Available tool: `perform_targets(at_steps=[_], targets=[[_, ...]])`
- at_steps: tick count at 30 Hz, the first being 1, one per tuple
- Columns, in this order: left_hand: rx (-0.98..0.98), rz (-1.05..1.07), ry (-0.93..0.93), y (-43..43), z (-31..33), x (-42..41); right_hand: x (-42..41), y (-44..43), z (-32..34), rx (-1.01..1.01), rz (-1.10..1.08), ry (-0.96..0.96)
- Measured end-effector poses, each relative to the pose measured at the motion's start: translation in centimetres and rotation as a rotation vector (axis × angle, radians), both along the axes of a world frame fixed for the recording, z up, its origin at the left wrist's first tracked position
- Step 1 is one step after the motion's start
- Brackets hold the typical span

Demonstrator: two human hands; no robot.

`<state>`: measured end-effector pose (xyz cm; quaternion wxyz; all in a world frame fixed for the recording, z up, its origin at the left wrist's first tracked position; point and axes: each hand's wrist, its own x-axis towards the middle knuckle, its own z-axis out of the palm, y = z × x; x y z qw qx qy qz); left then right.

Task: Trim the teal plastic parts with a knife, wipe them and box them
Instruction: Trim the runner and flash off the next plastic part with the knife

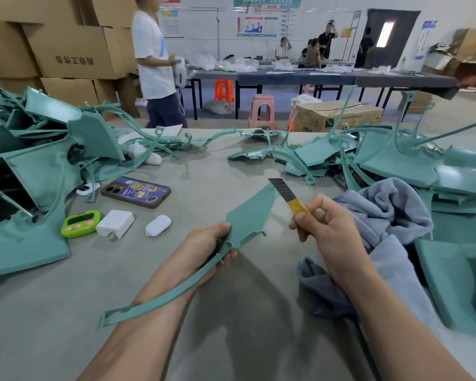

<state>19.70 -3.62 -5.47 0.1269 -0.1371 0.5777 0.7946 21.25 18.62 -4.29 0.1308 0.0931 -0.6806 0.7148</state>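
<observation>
Head view: flat teal plastic part point(248, 215) offered for trimming.
Left hand point(212, 248) grips its neck over the grey table point(204, 166), facing the yellow-handled snap-blade knife point(286, 195) clenched in the right hand point(322, 224); blue-grey cloth point(390, 215) lies beside, likely for wiping.

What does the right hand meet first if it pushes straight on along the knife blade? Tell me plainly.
Probably nothing near: the right hand points the knife away, past the held teal part, over bare table, toward curved teal strips at the far edge. Depth is unclear.
</observation>
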Motion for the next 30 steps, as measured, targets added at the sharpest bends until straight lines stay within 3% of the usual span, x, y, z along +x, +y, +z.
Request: perform_targets(at_steps=[6, 10, 16, 21, 23, 28, 30], targets=[[-0.014, 0.004, -0.026, -0.1, 0.5, 0.1, 0.7, -1.1, 0.3, 0.008, 0.040, 0.063], [-0.008, -0.018, -0.036, -0.4, 0.5, 0.0, 1.1, -1.3, 0.8, 0.005, 0.231, -0.046], [-0.068, -0.111, 0.028, -0.4, 0.3, 0.3, 1.1, 0.2, 1.1, -0.066, 0.358, -0.150], [-0.047, -0.062, -0.017, -0.4, 0.4, 0.1, 1.2, 0.7, 1.3, -0.028, 0.467, -0.225], [-0.039, -0.043, -0.032, -0.4, 0.5, 0.0, 1.2, 0.3, 1.2, 0.005, 0.421, -0.244], [-0.017, -0.038, -0.068, -0.7, 0.3, -0.1, 0.3, 0.3, 0.8, -0.109, -0.046, -0.091], [-0.026, -0.032, -0.064, -0.7, 0.2, -0.2, 0.3, 0.7, 0.9, -0.121, -0.032, -0.037]])
